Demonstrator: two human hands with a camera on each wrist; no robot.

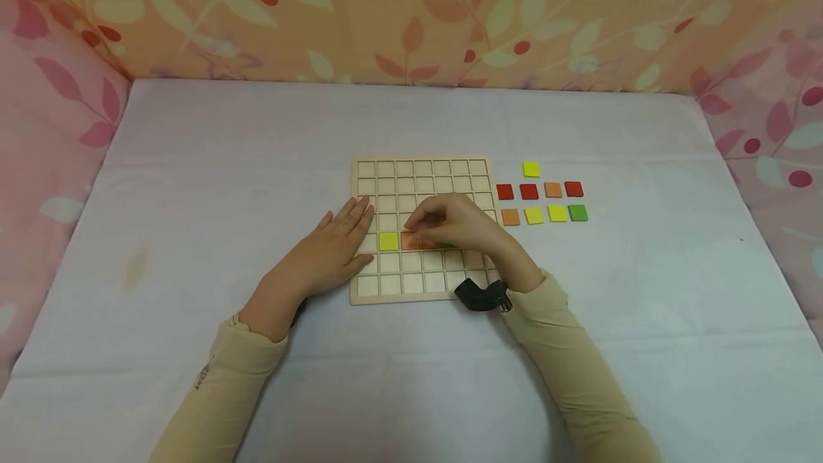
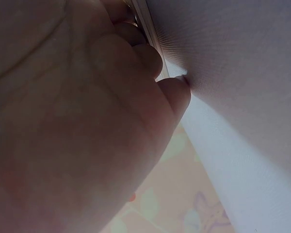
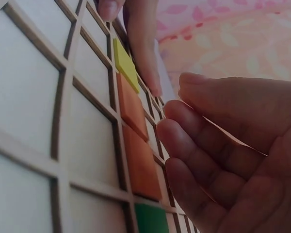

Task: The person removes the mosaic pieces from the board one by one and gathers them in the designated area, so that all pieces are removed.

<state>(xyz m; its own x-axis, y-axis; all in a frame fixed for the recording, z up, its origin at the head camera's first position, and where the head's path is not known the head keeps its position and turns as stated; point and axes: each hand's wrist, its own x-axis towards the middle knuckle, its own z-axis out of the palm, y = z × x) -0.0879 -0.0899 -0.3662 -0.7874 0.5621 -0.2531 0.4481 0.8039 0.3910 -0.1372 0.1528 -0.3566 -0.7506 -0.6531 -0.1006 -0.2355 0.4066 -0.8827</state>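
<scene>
A wooden grid board lies on the white cloth. One of its rows holds a yellow tile, two orange tiles, the nearer one and its neighbour, and a green tile, side by side. My left hand rests with extended fingers on the board's left edge. Over that row of tiles hovers my right hand, fingers loosely bent; the right wrist view shows a gap between thumb and fingertips with nothing held. In the head view this hand partly covers the orange and green tiles.
Right of the board lie loose tiles in rows: a yellow tile at the back, several red and orange ones such as a red tile, and a green tile. Black wrist gear hangs under the right wrist. Patterned cloth walls surround the table.
</scene>
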